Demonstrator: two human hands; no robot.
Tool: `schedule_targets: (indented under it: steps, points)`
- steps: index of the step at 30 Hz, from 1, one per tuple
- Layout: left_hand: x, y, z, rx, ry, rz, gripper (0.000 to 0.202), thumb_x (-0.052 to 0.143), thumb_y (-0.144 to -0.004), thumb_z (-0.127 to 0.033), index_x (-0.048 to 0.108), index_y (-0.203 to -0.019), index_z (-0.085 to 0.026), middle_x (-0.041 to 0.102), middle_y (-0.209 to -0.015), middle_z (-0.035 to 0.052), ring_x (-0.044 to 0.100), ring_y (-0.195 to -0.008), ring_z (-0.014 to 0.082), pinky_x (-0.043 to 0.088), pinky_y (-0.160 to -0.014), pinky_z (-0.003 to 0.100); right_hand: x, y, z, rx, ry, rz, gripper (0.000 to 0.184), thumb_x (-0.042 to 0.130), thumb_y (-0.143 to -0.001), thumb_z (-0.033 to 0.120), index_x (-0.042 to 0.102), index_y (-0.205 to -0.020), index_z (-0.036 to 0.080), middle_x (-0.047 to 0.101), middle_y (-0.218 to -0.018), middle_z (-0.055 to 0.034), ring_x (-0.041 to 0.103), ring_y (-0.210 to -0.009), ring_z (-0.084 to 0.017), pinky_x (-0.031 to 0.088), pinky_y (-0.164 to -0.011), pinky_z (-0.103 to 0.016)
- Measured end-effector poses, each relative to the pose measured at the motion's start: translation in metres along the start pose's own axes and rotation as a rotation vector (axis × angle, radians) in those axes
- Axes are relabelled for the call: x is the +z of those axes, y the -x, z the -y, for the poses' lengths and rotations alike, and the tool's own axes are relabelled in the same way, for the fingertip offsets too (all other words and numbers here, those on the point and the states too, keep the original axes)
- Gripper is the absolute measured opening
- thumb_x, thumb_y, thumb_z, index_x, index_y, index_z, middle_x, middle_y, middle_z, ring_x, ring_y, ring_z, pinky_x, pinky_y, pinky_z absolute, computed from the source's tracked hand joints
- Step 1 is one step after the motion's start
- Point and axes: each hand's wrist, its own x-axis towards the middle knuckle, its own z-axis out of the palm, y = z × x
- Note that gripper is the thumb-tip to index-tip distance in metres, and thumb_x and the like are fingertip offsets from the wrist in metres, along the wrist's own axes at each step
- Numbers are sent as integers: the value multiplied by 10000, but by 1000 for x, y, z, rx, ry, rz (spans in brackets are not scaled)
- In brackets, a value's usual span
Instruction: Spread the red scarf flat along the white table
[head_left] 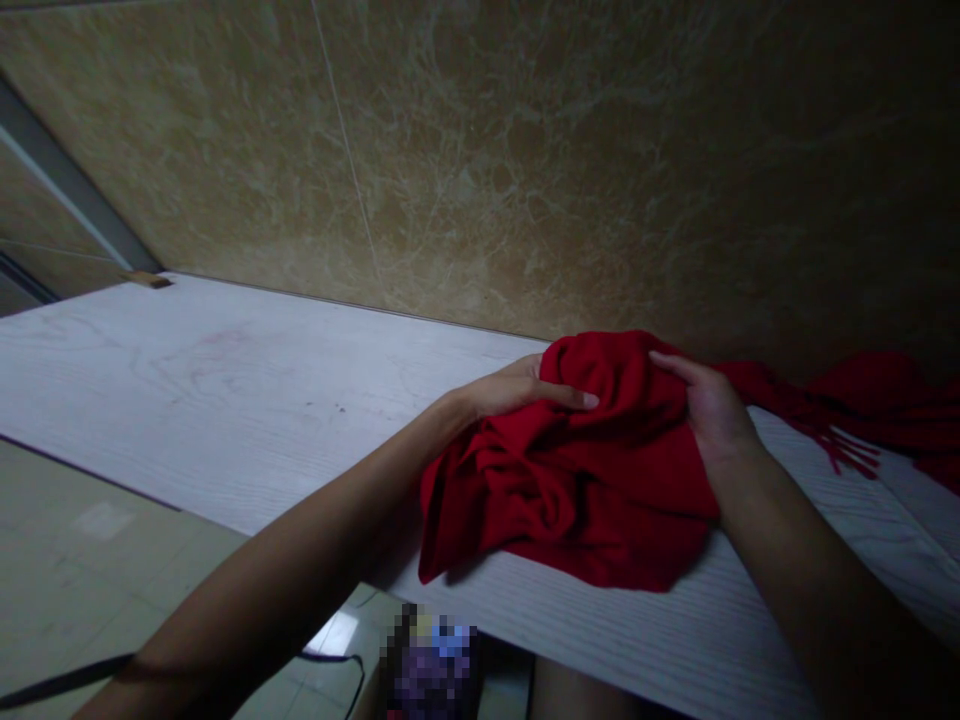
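Observation:
A bunched red scarf point(577, 490) with a fringed end lies on the white wood-grain table point(225, 400), trailing off to the right along the wall. My left hand point(525, 390) grips the upper left part of the bundle, thumb laid across the cloth. My right hand point(709, 405) holds the upper right part, fingers curled into the fabric. Both hands pinch the same raised fold near the wall.
A marbled brown wall point(525, 170) rises directly behind the table. A small wooden piece point(148, 280) sits at the table's far left corner. Tiled floor point(97, 540) lies below the table's front edge, with a dark cable point(60, 682) across it.

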Motion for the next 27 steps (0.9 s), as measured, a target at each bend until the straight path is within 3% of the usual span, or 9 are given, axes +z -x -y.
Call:
schedule_targets:
  steps: [3,4,8,14,18,22,24,27]
  points:
    - [-2,0,1,5,36,38,448,930,-665,-243,762,-1065,-133,798,-1027,116,752,-938,266,560,-975,407,-8,-6,3,238,12,45,115,754,-727,251,777,-836,221,811,-872,-68,768,-1073,-310,629,-998,-469]
    - [-3,1,2,8,69,54,448,925,-680,-254,762,-1080,-136,801,-1046,122,757,-959,275,563,-983,408,-9,-6,4,249,17,55,108,762,-723,259,776,-824,223,809,-862,-69,769,-1071,-317,636,-988,-472]
    - [-4,1,3,-44,230,71,402,868,-790,-362,755,-1102,-134,801,-1092,149,766,-1028,297,555,-1051,438,-1,3,6,148,40,107,92,790,-696,255,766,-784,268,806,-843,-42,764,-1098,-322,647,-979,-470]
    - [-2,-5,8,-106,354,106,415,656,-987,-483,733,-1208,-141,783,-1194,142,718,-1209,286,465,-1182,441,22,28,5,-56,83,114,236,865,-704,307,782,-920,259,819,-1019,-26,745,-1164,-311,628,-1030,-471]
    - [0,-6,6,-90,404,106,453,582,-1022,-502,721,-1257,-141,767,-1246,146,696,-1252,296,442,-1202,458,28,41,7,2,129,101,310,910,-704,318,795,-978,230,819,-1052,-43,763,-1114,-312,641,-1009,-464]
    - [-1,-6,1,-130,460,82,553,474,-1051,-566,725,-1255,-117,788,-1175,147,708,-1225,305,470,-1173,458,29,48,11,45,143,76,289,908,-714,305,805,-973,229,822,-1026,-34,780,-1056,-301,662,-967,-445]
    - [-3,-7,0,-178,476,76,578,490,-1038,-584,724,-1248,-99,795,-1136,157,734,-1168,308,497,-1145,461,31,49,11,40,152,67,270,904,-713,271,805,-960,224,823,-1006,-28,787,-1027,-289,664,-959,-430]
    - [-4,-8,1,-239,470,57,437,607,-1005,-452,725,-1234,-99,805,-1085,153,775,-1050,281,536,-1096,432,33,48,8,-13,136,59,273,898,-705,244,797,-956,209,823,-982,-26,790,-1007,-284,662,-960,-437]
